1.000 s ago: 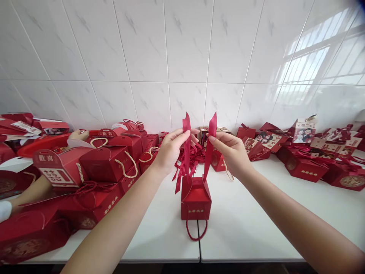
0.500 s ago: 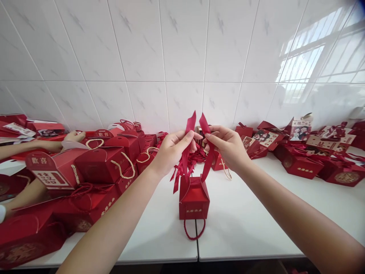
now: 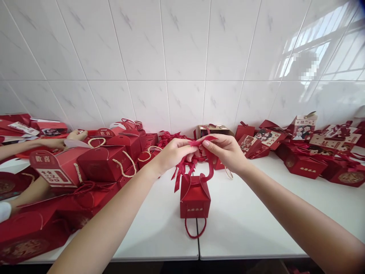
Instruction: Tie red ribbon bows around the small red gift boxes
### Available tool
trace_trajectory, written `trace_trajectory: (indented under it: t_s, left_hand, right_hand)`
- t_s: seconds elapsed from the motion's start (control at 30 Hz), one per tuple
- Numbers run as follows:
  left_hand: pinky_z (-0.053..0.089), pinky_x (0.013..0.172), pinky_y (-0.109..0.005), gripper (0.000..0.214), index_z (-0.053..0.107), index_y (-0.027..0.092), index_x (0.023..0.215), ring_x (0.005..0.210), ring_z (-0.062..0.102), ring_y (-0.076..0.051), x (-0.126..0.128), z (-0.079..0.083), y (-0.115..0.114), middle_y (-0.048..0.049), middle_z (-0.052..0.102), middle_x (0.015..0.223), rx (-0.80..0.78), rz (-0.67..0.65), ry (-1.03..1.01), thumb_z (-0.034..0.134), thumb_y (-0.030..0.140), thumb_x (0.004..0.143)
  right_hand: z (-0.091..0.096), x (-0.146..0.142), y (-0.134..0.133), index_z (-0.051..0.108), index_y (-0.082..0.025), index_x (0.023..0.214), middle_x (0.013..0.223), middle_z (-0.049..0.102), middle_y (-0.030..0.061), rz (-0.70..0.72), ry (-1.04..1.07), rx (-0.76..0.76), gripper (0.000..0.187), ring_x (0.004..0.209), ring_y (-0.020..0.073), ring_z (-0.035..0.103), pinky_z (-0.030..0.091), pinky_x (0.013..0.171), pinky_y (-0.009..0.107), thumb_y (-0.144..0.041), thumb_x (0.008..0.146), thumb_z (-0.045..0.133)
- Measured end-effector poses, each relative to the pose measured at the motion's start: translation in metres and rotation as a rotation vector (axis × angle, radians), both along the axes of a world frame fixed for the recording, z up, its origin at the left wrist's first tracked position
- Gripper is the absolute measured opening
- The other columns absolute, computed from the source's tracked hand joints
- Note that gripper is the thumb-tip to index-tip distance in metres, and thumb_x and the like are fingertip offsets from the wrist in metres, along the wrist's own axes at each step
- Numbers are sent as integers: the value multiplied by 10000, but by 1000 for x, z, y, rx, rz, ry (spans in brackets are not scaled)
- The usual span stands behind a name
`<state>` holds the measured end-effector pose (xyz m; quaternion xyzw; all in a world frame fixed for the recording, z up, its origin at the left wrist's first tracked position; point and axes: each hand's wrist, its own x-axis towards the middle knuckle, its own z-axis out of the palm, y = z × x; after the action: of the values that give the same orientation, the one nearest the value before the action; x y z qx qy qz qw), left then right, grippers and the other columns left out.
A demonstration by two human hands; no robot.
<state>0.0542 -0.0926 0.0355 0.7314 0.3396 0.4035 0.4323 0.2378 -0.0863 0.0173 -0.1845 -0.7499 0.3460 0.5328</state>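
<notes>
A small red gift box (image 3: 195, 198) stands near the front of the white table (image 3: 245, 224), a red cord loop hanging from its front. A red ribbon (image 3: 209, 171) rises from the box top to my hands. My left hand (image 3: 172, 154) and my right hand (image 3: 226, 150) meet just above the box, fingers pinched on the two ribbon ends, which cross between them. Loose ribbon tails hang below my left hand.
Many red gift boxes with rope handles (image 3: 105, 161) pile up at the left. More boxes (image 3: 305, 163) and printed cards lie at the right. A brown box (image 3: 212, 130) stands by the tiled wall. Another person's arm and hand (image 3: 75, 135) reach over the left pile.
The ribbon ends were held upright and apart; my hands have come together and lower, and the ends now cross between my fingers.
</notes>
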Motion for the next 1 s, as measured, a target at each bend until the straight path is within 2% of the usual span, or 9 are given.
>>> trace_trajectory:
  t_s: [0.2,0.3,0.37,0.47,0.57,0.63,0.7,0.87,1.0]
  left_hand:
    - [433,720,-309,259,568,181,523,674,550,-174,-12,-6,10,-35,576,615,-108,1,-143,492,255,759]
    - [448,790,-313,260,649,163,587,715,570,-177,-14,-5,7,-47,620,660,-135,-47,-118,510,265,782]
    - [451,828,-331,260,695,145,684,780,603,-197,-13,-4,0,-62,666,730,-100,-58,-35,532,306,808]
    - [431,855,-361,277,704,159,801,866,622,-221,-12,-4,-16,-57,702,842,184,134,191,570,401,824]
    - [305,989,-415,232,706,198,820,962,616,-232,-21,-9,-33,-31,721,931,596,458,439,587,397,817]
    - [277,994,-408,242,699,205,759,911,630,-217,-37,-15,-41,-17,729,889,717,609,570,541,370,840]
    - [358,877,-351,316,667,194,661,763,631,-193,-60,-25,-48,-20,722,784,662,679,695,487,366,854]
    - [363,594,-283,318,587,185,577,585,590,-199,-122,-73,-55,-45,658,606,198,738,1036,450,347,814]
    - [355,575,-282,290,558,192,574,609,608,-217,-136,-111,-55,-50,639,594,49,672,1152,423,305,804]
  right_hand:
    - [-7,14,13,738,-247,967,947,728,58,-314,-354,752,259,942,209,648,529,833,384,-200,908,491]
    - [-11,15,17,721,-225,1032,974,736,64,-438,-426,954,258,991,224,648,531,844,397,-164,910,502]
    - [-13,12,17,717,-216,1043,997,734,71,-470,-386,994,253,1013,226,648,538,853,394,-151,900,519]
    - [-17,10,10,716,-218,1041,1068,713,81,-482,-221,832,259,1019,210,654,554,851,366,-144,892,517]
    - [-25,19,-1,732,-216,929,1005,719,67,-561,-62,494,189,923,194,675,565,761,316,-207,882,549]
    - [-35,35,-8,723,-199,806,893,715,57,-638,-67,275,175,806,188,668,544,660,293,-284,861,580]
    - [-51,58,-14,700,-190,751,826,696,51,-697,-171,94,217,733,183,640,512,604,286,-345,843,579]
    - [-109,117,-19,657,-201,715,870,697,54,-773,-558,-261,213,787,223,630,509,701,342,-369,786,548]
    - [-141,132,-16,675,-204,754,928,699,75,-616,-766,-474,268,852,249,642,513,763,373,-415,806,518]
